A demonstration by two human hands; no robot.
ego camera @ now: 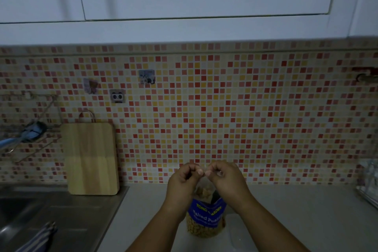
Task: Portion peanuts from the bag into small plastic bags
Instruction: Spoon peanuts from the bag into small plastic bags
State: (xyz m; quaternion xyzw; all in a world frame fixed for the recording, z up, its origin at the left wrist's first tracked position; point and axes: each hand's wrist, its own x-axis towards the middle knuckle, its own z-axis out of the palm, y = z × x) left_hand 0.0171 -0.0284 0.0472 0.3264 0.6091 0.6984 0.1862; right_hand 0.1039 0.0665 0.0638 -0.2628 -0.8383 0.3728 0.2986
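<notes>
Both hands (204, 176) are pinching the small bag (204, 187) above the peanut bag (206, 217); I'm sealing its top evenly.

peanut bag (206, 217) | blue label | "TONG GARDEN" | "Salted Peanuts"

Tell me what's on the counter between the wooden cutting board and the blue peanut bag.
Head view: nothing. Between the cutting board and the peanut bag the counter is bare; only the left hand and its forearm pass above it.

Two bare forearms, no sleeves; left hand (182, 180), right hand (227, 178) ungloved.
</notes>
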